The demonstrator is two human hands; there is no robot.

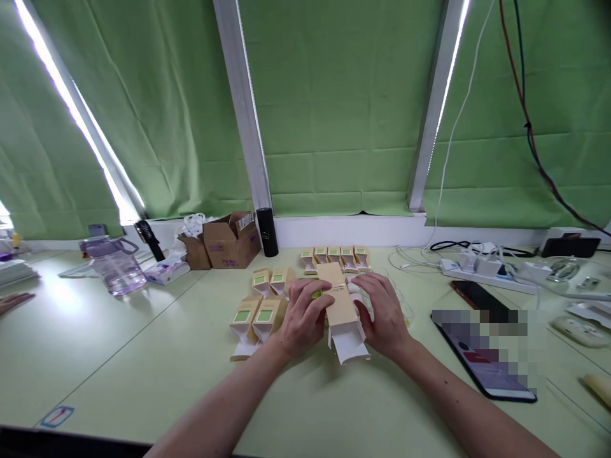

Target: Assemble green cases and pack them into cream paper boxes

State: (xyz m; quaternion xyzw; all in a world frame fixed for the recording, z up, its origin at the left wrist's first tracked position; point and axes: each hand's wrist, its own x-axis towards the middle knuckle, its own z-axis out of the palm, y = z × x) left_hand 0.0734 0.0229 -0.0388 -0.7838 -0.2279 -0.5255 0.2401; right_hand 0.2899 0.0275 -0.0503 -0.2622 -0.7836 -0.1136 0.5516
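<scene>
A small tan carton (338, 294) is tilted between my hands, its white end flap (350, 343) hanging open toward me. My left hand (305, 312) grips its left side, with a bit of green showing under the fingers. My right hand (384, 312) is curled at the right side, thumb against the carton's edge. Small white rounded items (354, 289) show between those fingers and the carton; their kind is unclear. Left of my left hand stand similar cartons with green labels, including a front carton (243, 318). Behind my hands is a row of several more cartons (334, 256).
At the right lie a tablet-like device (487, 362), a dark phone (477, 298) and a power strip (491, 275) with cables. A brown box (232, 240), a black cylinder (266, 232) and a clear bottle (114, 266) stand at the back left. Another person's hand (14, 303) rests far left.
</scene>
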